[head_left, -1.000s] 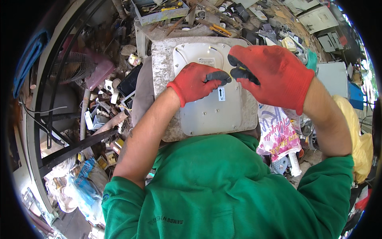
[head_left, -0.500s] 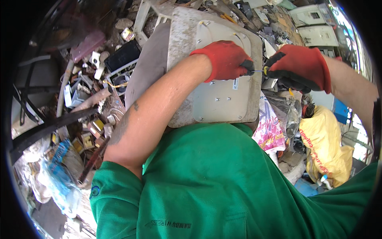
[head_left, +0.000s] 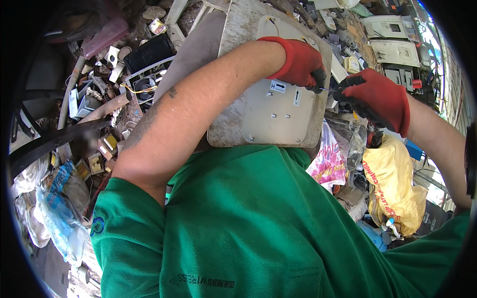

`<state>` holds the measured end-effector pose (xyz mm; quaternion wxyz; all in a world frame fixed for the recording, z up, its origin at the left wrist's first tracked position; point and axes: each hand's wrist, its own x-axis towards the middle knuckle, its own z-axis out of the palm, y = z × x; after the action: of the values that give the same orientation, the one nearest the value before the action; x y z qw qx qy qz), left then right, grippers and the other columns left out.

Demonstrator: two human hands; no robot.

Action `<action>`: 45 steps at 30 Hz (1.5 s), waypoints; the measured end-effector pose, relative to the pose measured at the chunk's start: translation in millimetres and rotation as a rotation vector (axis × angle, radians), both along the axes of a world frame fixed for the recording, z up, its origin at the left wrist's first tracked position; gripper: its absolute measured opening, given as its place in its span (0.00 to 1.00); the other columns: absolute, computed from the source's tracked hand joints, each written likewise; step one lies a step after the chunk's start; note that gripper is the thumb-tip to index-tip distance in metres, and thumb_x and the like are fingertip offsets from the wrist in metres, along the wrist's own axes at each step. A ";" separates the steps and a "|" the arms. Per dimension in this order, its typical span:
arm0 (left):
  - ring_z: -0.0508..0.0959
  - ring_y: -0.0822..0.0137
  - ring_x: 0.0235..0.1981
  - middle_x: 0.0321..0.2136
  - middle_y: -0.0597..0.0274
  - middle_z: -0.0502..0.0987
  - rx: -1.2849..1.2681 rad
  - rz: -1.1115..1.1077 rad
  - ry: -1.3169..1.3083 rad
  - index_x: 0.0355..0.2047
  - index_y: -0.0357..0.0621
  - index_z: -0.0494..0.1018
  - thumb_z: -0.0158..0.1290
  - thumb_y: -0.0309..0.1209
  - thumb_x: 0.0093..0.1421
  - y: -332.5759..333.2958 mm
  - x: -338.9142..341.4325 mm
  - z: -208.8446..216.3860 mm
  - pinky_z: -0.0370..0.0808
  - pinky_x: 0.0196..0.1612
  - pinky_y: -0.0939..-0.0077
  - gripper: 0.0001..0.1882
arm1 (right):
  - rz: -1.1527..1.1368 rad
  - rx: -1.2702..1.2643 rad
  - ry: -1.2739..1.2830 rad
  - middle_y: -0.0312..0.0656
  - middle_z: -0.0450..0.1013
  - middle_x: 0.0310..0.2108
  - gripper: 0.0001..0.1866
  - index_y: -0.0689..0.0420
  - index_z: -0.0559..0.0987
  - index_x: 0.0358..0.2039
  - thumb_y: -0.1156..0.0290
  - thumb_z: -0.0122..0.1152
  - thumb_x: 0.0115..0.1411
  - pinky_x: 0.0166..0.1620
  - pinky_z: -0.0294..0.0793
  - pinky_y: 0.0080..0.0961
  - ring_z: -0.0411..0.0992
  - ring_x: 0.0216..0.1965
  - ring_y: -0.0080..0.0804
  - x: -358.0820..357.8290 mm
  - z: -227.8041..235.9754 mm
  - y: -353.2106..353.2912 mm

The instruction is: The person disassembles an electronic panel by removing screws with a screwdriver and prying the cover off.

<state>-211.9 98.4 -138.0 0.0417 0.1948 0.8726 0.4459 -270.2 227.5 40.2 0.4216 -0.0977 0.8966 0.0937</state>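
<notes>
A flat, weathered panel (head_left: 231,107) lies across my lap, with a paler plate (head_left: 258,116) fixed on it. Bolts and small arrow labels (head_left: 278,86) dot that plate. Over the panel's right side, my red-gloved left hand (head_left: 300,62) is closed, its dark fingertips pinched together. Just beyond the panel's right edge, my right hand (head_left: 375,99), gloved alike, is closed around a screwdriver (head_left: 325,89). Only its thin metal shaft shows between the hands; the handle is hidden in my right glove. The shaft's tip reaches my left fingertips, and whatever they pinch is hidden.
Scrap surrounds me: a black box (head_left: 149,53) and a fan (head_left: 144,91) at left, pale casings (head_left: 395,53) at far right. A yellow sack (head_left: 395,184) and a pink-and-white bag (head_left: 329,159) sit right of my lap. Clear plastic bags (head_left: 62,218) lie lower left.
My left hand has moved up and right over the panel, uncovering more arrow labels. The right hand has shifted slightly lower, and the yellow part by its fingers no longer shows.
</notes>
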 end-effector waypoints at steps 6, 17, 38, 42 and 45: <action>0.84 0.54 0.42 0.40 0.60 0.86 -0.033 0.006 -0.008 0.50 0.57 0.84 0.58 0.35 0.64 0.0 1.9 0.8 0.78 0.50 0.62 0.14 | 1.104 -0.064 0.212 0.46 0.80 0.34 0.19 0.57 0.82 0.50 0.64 0.65 0.60 0.35 0.78 0.39 0.79 0.32 0.40 -3.8 -13.3 37.5; 0.83 0.51 0.42 0.37 0.56 0.85 -0.064 0.111 0.123 0.51 0.56 0.83 0.57 0.36 0.65 5.2 15.6 -5.8 0.78 0.50 0.58 0.14 | 1.259 -0.299 0.262 0.46 0.80 0.38 0.23 0.54 0.79 0.56 0.62 0.67 0.61 0.44 0.77 0.44 0.79 0.40 0.50 8.6 7.3 19.2; 0.85 0.57 0.37 0.36 0.60 0.86 -0.072 0.132 0.055 0.49 0.55 0.84 0.57 0.38 0.64 1.0 16.3 -5.4 0.79 0.47 0.63 0.15 | 1.083 -0.710 0.205 0.53 0.70 0.57 0.30 0.54 0.74 0.58 0.82 0.63 0.54 0.56 0.73 0.44 0.73 0.54 0.55 -22.4 1.2 69.6; 0.85 0.58 0.36 0.35 0.59 0.86 -0.058 0.162 0.074 0.48 0.52 0.83 0.59 0.37 0.63 -2.4 15.1 -13.2 0.80 0.46 0.64 0.15 | 1.188 -0.675 0.461 0.51 0.73 0.56 0.31 0.54 0.75 0.60 0.82 0.64 0.53 0.54 0.75 0.42 0.74 0.52 0.54 -31.4 -8.9 81.6; 0.83 0.64 0.31 0.38 0.56 0.86 0.140 0.049 0.021 0.55 0.47 0.80 0.60 0.38 0.65 -6.3 16.2 -6.0 0.80 0.39 0.69 0.19 | 1.188 -0.675 0.328 0.49 0.71 0.47 0.22 0.55 0.77 0.50 0.78 0.64 0.52 0.46 0.75 0.40 0.74 0.44 0.51 -18.4 -0.3 69.5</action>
<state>-195.7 92.1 -144.0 0.0078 0.1805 0.8442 0.5047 -288.5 297.1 39.9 0.1051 -0.6812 0.7235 0.0383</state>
